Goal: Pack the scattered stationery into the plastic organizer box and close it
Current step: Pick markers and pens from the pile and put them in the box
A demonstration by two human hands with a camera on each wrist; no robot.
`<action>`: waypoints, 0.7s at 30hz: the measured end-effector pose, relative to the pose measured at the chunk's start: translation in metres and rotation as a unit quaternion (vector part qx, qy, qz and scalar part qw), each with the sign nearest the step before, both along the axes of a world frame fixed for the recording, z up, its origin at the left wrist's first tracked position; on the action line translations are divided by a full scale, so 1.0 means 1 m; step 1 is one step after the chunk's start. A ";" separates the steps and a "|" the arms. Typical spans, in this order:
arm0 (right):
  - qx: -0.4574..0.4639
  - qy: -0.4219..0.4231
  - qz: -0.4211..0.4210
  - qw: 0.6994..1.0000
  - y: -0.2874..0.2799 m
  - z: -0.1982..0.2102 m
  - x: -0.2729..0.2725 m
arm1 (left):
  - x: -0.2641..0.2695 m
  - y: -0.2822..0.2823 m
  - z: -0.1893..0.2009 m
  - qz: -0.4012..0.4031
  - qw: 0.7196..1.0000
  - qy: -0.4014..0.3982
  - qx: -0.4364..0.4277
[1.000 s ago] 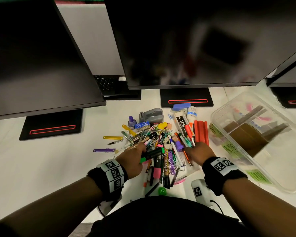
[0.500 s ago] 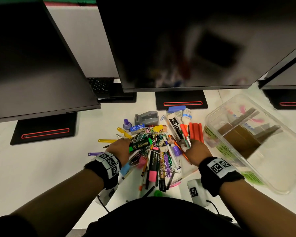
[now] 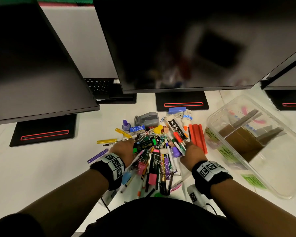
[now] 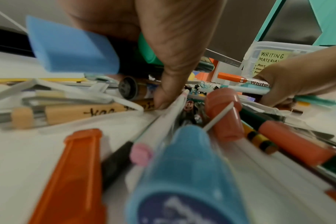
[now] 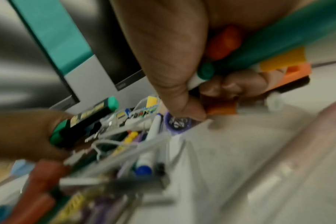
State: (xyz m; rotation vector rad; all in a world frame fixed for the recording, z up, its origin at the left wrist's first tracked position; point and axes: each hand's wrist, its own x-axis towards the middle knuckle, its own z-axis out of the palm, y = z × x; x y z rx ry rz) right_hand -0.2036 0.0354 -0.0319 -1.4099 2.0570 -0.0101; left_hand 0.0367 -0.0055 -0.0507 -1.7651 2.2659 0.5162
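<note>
On the white desk, near the person and in front of the middle monitor, lies a dense heap of stationery: pens, markers, highlighters, pencils, paper clips, glue bottles and a grey tape dispenser, all crossing one another. Right of the heap, just beside a set of orange-red sticks, sits the clear plastic box, tilted, its lid off; brown card dividers show inside, and a yellow label on its wall reads "WRITING MATERIAL" in the left wrist view.

At the left side of the heap the left hand is knuckles up, its fingers curled round a black highlighter with green ends, which points right and slightly away from the person. In the left wrist view the thumb presses down among the pens while the green cap shows under the palm.

At the right side of the heap the right hand is also palm down, clenched on a bundle of markers, among them one with a red cap and one with a green cap; the right wrist view shows the fingers wrapped under a teal barrel. Both wrists wear black bands with square printed tags.
</note>
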 end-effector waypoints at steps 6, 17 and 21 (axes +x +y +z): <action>0.033 -0.005 -0.005 0.999 -0.003 0.009 0.004 | -0.006 0.004 0.003 -0.015 1.000 -0.007 -0.011; 0.036 0.056 0.094 0.993 -0.005 0.003 0.026 | -0.005 0.002 0.022 0.006 0.998 0.031 0.062; 0.029 0.021 0.076 0.996 -0.003 0.010 0.022 | 0.003 -0.002 0.044 -0.016 0.996 -0.016 0.082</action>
